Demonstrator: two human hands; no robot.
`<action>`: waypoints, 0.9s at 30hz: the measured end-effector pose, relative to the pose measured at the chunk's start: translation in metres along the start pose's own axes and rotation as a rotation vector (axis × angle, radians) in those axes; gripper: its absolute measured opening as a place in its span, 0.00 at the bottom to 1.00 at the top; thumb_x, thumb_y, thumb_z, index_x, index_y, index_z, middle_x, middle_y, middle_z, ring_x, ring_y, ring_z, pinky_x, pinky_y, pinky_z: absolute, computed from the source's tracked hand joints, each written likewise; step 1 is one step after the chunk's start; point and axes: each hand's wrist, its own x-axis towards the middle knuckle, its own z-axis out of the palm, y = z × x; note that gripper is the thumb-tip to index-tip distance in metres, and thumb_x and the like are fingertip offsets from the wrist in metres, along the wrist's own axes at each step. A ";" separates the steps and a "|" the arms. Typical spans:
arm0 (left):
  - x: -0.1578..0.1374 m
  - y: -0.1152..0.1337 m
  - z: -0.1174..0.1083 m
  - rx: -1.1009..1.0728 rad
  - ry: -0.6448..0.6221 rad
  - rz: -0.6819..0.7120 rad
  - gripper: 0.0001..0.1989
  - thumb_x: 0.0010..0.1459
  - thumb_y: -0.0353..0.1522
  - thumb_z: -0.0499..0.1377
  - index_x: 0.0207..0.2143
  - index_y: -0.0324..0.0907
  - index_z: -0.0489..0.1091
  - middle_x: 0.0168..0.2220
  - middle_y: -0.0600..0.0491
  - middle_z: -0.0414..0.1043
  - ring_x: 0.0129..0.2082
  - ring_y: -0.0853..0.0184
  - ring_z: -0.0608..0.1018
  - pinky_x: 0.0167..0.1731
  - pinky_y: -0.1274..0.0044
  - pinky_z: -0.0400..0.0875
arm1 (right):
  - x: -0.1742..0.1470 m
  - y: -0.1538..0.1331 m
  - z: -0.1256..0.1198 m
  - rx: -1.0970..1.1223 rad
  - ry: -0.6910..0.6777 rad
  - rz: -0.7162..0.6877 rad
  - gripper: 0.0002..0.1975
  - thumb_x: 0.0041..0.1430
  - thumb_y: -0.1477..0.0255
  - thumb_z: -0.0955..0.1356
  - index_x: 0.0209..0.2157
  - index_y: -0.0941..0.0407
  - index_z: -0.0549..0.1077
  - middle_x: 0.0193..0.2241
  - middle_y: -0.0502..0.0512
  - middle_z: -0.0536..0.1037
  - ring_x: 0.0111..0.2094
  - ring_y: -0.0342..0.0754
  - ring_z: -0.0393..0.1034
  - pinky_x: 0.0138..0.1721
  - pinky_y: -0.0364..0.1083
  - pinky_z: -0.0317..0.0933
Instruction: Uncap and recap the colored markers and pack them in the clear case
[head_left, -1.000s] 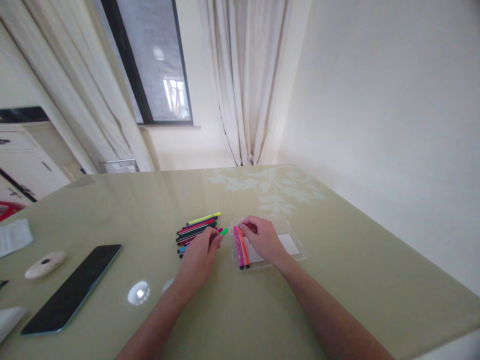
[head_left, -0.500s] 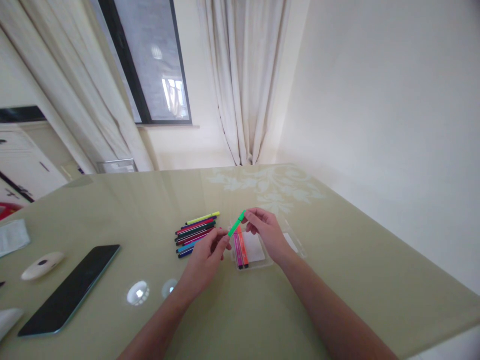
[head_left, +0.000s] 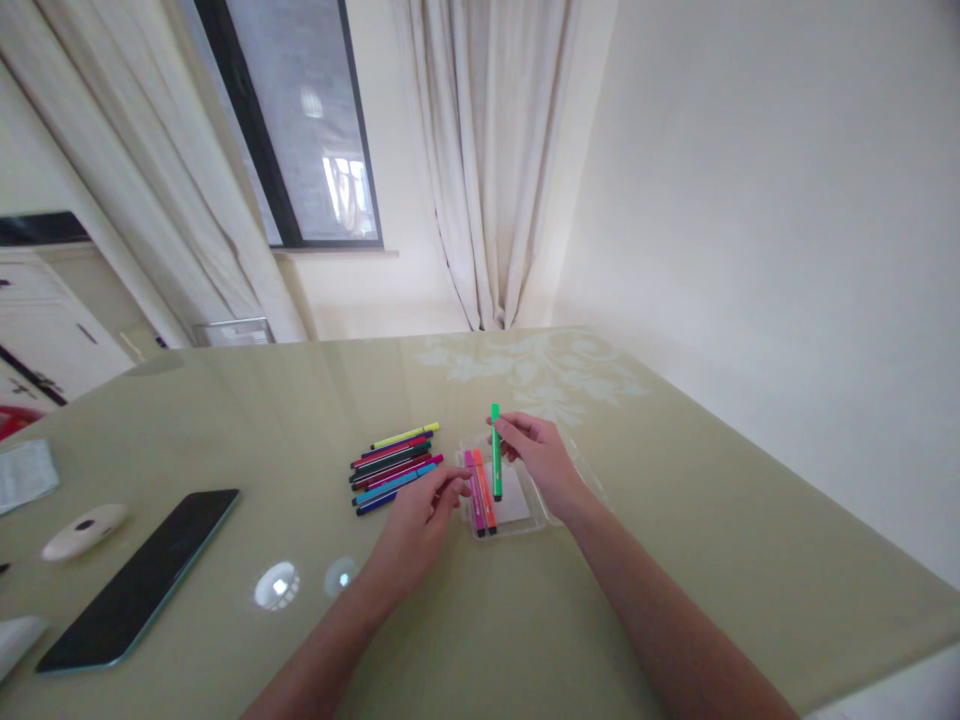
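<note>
A green felt-tip pen [head_left: 496,455] stands nearly upright over the clear plastic case [head_left: 517,531], its dark end pointing down. My right hand [head_left: 536,455] pinches it near the upper end between thumb and fingers. In the case lie a purple felt-tip pen [head_left: 474,495] and an orange felt-tip pen [head_left: 485,492], side by side along the left wall. My left hand [head_left: 424,505] is at the case's left edge, thumb and forefinger slightly apart and holding nothing; whether the fingertips touch the case I cannot tell. Left of it lies a row of several felt-tip pens [head_left: 390,463], partly behind that hand.
A black tablet [head_left: 139,580] lies at the left of the glossy table [head_left: 262,420]. Beyond it are a white oval object [head_left: 85,532] and a folded pale cloth [head_left: 28,475]. The case's transparent lid [head_left: 589,468] lies open on the right. A wall borders the right side.
The green felt-tip pen has left my left hand and swung from a slant to nearly upright over the case, held by my right hand alone. My left hand has stayed near the case.
</note>
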 end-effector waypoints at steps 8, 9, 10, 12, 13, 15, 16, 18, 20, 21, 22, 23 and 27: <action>-0.011 0.001 0.009 0.385 -0.158 0.274 0.23 0.63 0.42 0.63 0.59 0.49 0.69 0.62 0.49 0.71 0.61 0.55 0.70 0.63 0.60 0.63 | 0.005 0.014 -0.016 -0.358 -0.111 0.146 0.08 0.57 0.67 0.73 0.33 0.58 0.80 0.25 0.52 0.81 0.24 0.46 0.76 0.24 0.41 0.62; -0.011 -0.001 0.010 0.406 -0.178 0.281 0.23 0.63 0.41 0.64 0.59 0.49 0.70 0.61 0.50 0.71 0.61 0.55 0.71 0.63 0.61 0.64 | 0.004 0.015 -0.014 -0.391 -0.117 0.158 0.07 0.58 0.69 0.73 0.34 0.58 0.80 0.25 0.52 0.81 0.24 0.46 0.76 0.25 0.41 0.63; -0.011 -0.001 0.010 0.421 -0.191 0.285 0.22 0.62 0.40 0.64 0.58 0.49 0.70 0.61 0.50 0.72 0.60 0.56 0.71 0.62 0.61 0.65 | 0.003 0.016 -0.012 -0.425 -0.117 0.167 0.06 0.58 0.70 0.73 0.35 0.58 0.80 0.24 0.53 0.81 0.24 0.46 0.77 0.25 0.41 0.64; -0.011 -0.003 0.011 0.438 -0.200 0.293 0.22 0.62 0.39 0.64 0.58 0.49 0.70 0.60 0.50 0.72 0.60 0.56 0.72 0.62 0.61 0.65 | 0.001 0.017 -0.009 -0.499 -0.105 0.172 0.06 0.57 0.72 0.73 0.37 0.58 0.79 0.24 0.53 0.82 0.24 0.47 0.77 0.26 0.42 0.66; -0.011 -0.003 0.011 0.441 -0.197 0.296 0.22 0.63 0.39 0.64 0.58 0.49 0.69 0.60 0.50 0.72 0.60 0.56 0.72 0.62 0.61 0.65 | 0.000 0.018 -0.008 -0.534 -0.099 0.167 0.06 0.57 0.73 0.73 0.37 0.58 0.79 0.24 0.53 0.82 0.25 0.47 0.77 0.27 0.42 0.66; -0.011 -0.002 0.011 0.446 -0.191 0.305 0.24 0.63 0.39 0.64 0.60 0.48 0.68 0.60 0.49 0.72 0.59 0.56 0.72 0.62 0.61 0.66 | -0.002 0.019 -0.006 -0.593 -0.094 0.152 0.05 0.56 0.75 0.73 0.37 0.57 0.78 0.25 0.52 0.82 0.25 0.46 0.77 0.28 0.41 0.66; -0.012 -0.001 0.011 0.451 -0.189 0.311 0.24 0.63 0.38 0.64 0.61 0.49 0.67 0.60 0.49 0.72 0.59 0.57 0.72 0.62 0.61 0.66 | -0.002 0.019 -0.006 -0.614 -0.095 0.144 0.05 0.56 0.75 0.73 0.36 0.57 0.78 0.25 0.52 0.82 0.25 0.46 0.77 0.28 0.41 0.66; -0.012 0.002 0.011 0.471 -0.192 0.322 0.23 0.64 0.38 0.63 0.61 0.50 0.67 0.60 0.50 0.71 0.59 0.57 0.72 0.61 0.60 0.66 | -0.003 0.019 -0.006 -0.645 -0.098 0.130 0.04 0.56 0.76 0.73 0.34 0.56 0.77 0.24 0.50 0.82 0.25 0.45 0.77 0.28 0.41 0.65; -0.013 0.005 0.011 0.499 -0.199 0.330 0.21 0.65 0.37 0.61 0.60 0.52 0.68 0.61 0.50 0.70 0.59 0.56 0.71 0.61 0.60 0.66 | -0.004 0.019 -0.006 -0.682 -0.098 0.114 0.02 0.55 0.76 0.73 0.32 0.56 0.77 0.24 0.50 0.81 0.25 0.44 0.76 0.28 0.40 0.64; -0.013 0.006 0.011 0.516 -0.201 0.331 0.20 0.66 0.37 0.60 0.59 0.53 0.68 0.61 0.50 0.69 0.59 0.56 0.71 0.60 0.60 0.67 | -0.004 0.018 -0.006 -0.709 -0.099 0.107 0.02 0.55 0.75 0.73 0.31 0.56 0.77 0.24 0.50 0.81 0.25 0.44 0.76 0.27 0.40 0.63; -0.013 0.007 0.011 0.534 -0.202 0.332 0.19 0.66 0.37 0.60 0.59 0.53 0.69 0.61 0.49 0.69 0.59 0.56 0.71 0.60 0.60 0.67 | -0.004 0.018 -0.005 -0.742 -0.102 0.104 0.02 0.55 0.75 0.73 0.29 0.56 0.77 0.23 0.50 0.81 0.24 0.44 0.75 0.27 0.40 0.62; -0.014 0.008 0.011 0.551 -0.201 0.334 0.19 0.66 0.37 0.60 0.59 0.52 0.69 0.61 0.49 0.69 0.59 0.55 0.71 0.59 0.59 0.67 | -0.004 0.017 -0.004 -0.776 -0.105 0.103 0.03 0.55 0.75 0.73 0.27 0.56 0.77 0.22 0.50 0.80 0.24 0.44 0.74 0.27 0.40 0.62; -0.015 0.010 0.013 0.599 -0.181 0.356 0.18 0.66 0.37 0.60 0.58 0.51 0.70 0.61 0.48 0.70 0.58 0.54 0.72 0.58 0.59 0.67 | -0.004 0.019 -0.003 -0.865 -0.114 0.104 0.06 0.56 0.75 0.72 0.25 0.56 0.77 0.19 0.49 0.78 0.22 0.43 0.72 0.26 0.40 0.59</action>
